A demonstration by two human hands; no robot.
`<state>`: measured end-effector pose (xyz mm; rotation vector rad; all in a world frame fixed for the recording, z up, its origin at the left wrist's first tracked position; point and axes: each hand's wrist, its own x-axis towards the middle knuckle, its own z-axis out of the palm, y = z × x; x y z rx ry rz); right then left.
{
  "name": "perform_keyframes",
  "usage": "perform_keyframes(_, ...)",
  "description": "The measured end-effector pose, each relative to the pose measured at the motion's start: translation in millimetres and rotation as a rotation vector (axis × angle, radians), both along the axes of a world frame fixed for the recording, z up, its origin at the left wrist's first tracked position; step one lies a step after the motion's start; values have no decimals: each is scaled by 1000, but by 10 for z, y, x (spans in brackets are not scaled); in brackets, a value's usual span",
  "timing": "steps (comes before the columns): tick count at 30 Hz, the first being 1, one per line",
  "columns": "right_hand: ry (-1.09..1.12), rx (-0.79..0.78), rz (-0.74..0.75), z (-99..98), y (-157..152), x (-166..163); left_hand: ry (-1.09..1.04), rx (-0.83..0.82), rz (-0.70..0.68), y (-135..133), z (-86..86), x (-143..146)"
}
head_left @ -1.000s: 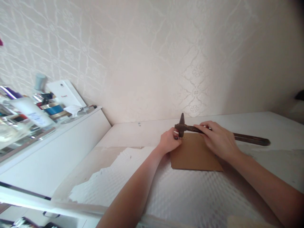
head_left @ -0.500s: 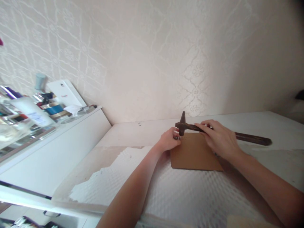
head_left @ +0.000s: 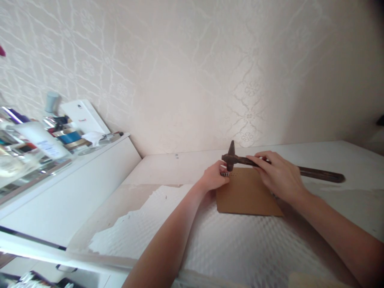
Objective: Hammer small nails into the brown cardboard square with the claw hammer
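Note:
My right hand [head_left: 279,176] is wrapped round the handle of a dark hammer [head_left: 319,174]. The hammer's head hangs just above the upper left edge of a flat brown sheet [head_left: 246,196], close to my left fingertips. My left hand [head_left: 215,176] is closed at that corner, its fingers round a small pronged metal piece [head_left: 225,174], most of which is hidden. A short row of dark specks or holes runs along the sheet's top edge beside the prongs. Whether hammer and metal piece touch, I cannot tell.
The sheet lies on a white quilted-looking cover [head_left: 240,244] over a white surface against the patterned wall [head_left: 192,80]. At left, a white cabinet [head_left: 75,192] carries bottles, a white tube [head_left: 43,140] and a white box [head_left: 85,116].
The view has shifted very slightly. Both hands, the hammer and the brown sheet keep the same positions relative to each other.

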<state>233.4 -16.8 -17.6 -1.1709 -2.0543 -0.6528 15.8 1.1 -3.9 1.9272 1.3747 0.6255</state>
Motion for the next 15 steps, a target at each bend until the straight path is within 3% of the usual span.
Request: perform_keyframes(15,26,-16,-17,1,21,38,-17,7,-4,19,-45,-8)
